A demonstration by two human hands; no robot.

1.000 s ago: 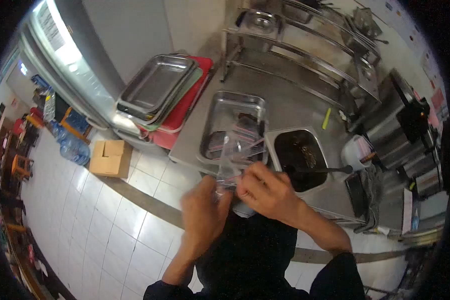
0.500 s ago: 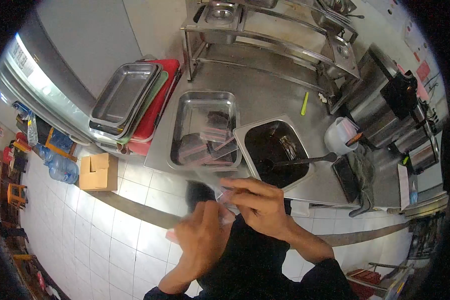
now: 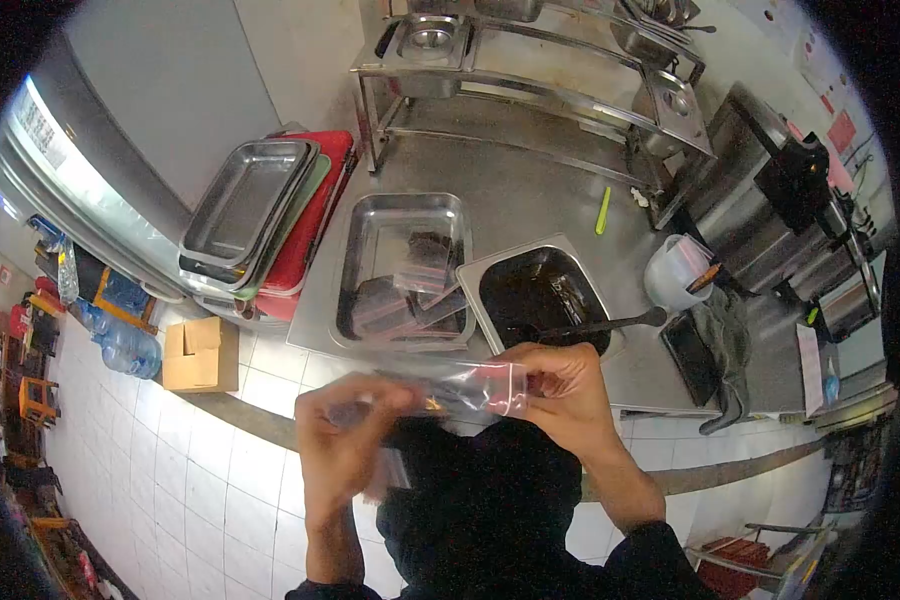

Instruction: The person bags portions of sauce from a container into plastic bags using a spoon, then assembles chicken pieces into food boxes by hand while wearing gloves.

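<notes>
A clear plastic bag [image 3: 455, 388] with a red stripe near its right end is stretched between my hands, in front of the counter's edge. My left hand [image 3: 345, 435] is closed on its left end, and more clear plastic shows below that hand. My right hand [image 3: 562, 395] pinches the striped end. Beyond them, a steel tray [image 3: 404, 203] holds several bags with dark contents [image 3: 378, 305]. To its right, a square steel container [image 3: 490, 318] holds dark liquid, with a dark-handled ladle [image 3: 625, 321] resting across it.
Stacked trays [image 3: 245, 200] lean at the left of the counter. A steel rack [image 3: 530, 85] stands at the back. A green utensil [image 3: 603, 211], a white container [image 3: 670, 285] and a dark cloth [image 3: 715, 340] are on the right. A cardboard box [image 3: 200, 355] is on the floor.
My hands have moved apart, the left one leftward and the right one slightly right and up. The plastic bag between them is now stretched out sideways.
</notes>
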